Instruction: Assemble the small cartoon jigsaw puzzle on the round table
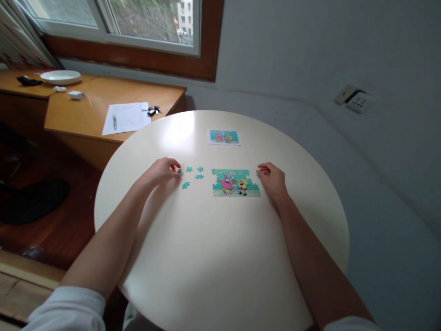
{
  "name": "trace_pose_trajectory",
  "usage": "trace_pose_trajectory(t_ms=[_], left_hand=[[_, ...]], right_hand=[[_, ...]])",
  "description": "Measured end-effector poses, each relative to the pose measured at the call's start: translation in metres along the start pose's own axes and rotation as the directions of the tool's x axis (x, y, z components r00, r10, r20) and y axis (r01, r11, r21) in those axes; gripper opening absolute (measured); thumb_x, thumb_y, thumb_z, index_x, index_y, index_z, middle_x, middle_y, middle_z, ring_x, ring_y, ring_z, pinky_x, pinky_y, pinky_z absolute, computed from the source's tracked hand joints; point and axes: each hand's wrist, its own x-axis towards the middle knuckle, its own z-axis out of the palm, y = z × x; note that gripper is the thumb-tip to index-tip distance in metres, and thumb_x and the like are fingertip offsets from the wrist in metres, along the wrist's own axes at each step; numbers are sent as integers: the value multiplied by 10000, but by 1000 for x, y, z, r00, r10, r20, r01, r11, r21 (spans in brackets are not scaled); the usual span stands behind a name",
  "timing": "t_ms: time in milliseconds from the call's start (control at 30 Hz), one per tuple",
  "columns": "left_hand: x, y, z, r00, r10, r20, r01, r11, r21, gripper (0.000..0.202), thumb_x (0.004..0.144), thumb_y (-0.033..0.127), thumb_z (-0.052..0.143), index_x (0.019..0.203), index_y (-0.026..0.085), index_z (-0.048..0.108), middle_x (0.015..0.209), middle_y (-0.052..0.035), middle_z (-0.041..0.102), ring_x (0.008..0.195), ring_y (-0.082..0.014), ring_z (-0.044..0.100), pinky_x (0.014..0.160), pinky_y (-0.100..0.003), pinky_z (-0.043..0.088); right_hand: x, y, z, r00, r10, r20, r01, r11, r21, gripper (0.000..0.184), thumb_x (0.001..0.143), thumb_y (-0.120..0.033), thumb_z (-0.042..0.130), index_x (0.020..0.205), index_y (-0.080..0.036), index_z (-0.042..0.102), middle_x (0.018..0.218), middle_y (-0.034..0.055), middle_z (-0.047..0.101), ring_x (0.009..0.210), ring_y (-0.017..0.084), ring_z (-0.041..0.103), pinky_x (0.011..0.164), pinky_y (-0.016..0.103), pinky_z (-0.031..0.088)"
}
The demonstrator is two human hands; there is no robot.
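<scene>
A partly assembled cartoon jigsaw puzzle (235, 183) lies on the round white table, with gaps along its left and right sides. Just right of it, my right hand (274, 178) is closed, a small teal piece showing at its fingertips. My left hand (165, 170) is at the left with fingers bent together; their tips are on a teal puzzle piece (181, 173), which they partly hide. Between that hand and the puzzle lie several loose teal pieces (189, 169). Farther back rests a printed reference picture (223, 137) of the same cartoon figures.
The round table (220, 257) has a curved edge close to a wooden desk (89, 110) at the back left. On the desk are a paper sheet (126, 118), keys (152, 110), a pen and a white plate (61, 77). A wall runs behind and to the right.
</scene>
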Motion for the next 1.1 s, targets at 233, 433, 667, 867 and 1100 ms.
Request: trace_pose_trajectory(t_ms=[233, 433, 667, 867, 1100], left_hand=[[-4, 9, -1, 995, -54, 87, 36, 980, 196, 190, 639, 269, 624, 780, 190, 724, 823, -62, 690, 700, -194, 597, 631, -266, 433], [-6, 14, -2, 993, -65, 102, 44, 980, 195, 178, 649, 277, 624, 768, 176, 710, 815, -67, 683, 684, -193, 598, 614, -265, 441], [-8, 18, -1, 995, -68, 78, 54, 984, 171, 173, 631, 284, 639, 753, 168, 681, 761, -54, 660, 647, -178, 578, 574, -256, 426], [-8, 19, 0, 994, -80, 72, 68, 985, 157, 116, 620, 275, 649, 688, 181, 651, 657, -26, 622, 607, -171, 555, 566, -260, 409], [-7, 15, 2, 998, -43, 52, 35, 988, 152, 116, 618, 283, 652, 673, 183, 631, 658, -15, 604, 608, -166, 542, 561, -260, 393]], right_hand=[[1, 4, 3, 1000, -12, -12, 12, 1000, -14, 150, 667, -226, 589, 788, -163, 654, 655, 16, 609, 585, 147, 512, 655, 323, 466], [1, 3, 3, 1000, -20, -10, 20, 999, -36, 150, 672, -239, 576, 775, -165, 654, 658, 25, 614, 595, 155, 522, 668, 329, 465], [0, 2, 2, 1000, -20, -10, 20, 999, -35, 181, 657, -237, 555, 780, -165, 667, 665, 29, 628, 595, 153, 516, 673, 332, 467], [0, 1, 3, 1000, -1, -9, 1, 1000, -21, 179, 653, -241, 562, 776, -165, 667, 673, 35, 633, 592, 153, 509, 668, 330, 465], [0, 4, 4, 1000, -20, -3, 20, 1000, -12, 165, 665, -235, 558, 774, -168, 662, 677, 35, 633, 595, 156, 519, 669, 331, 470]])
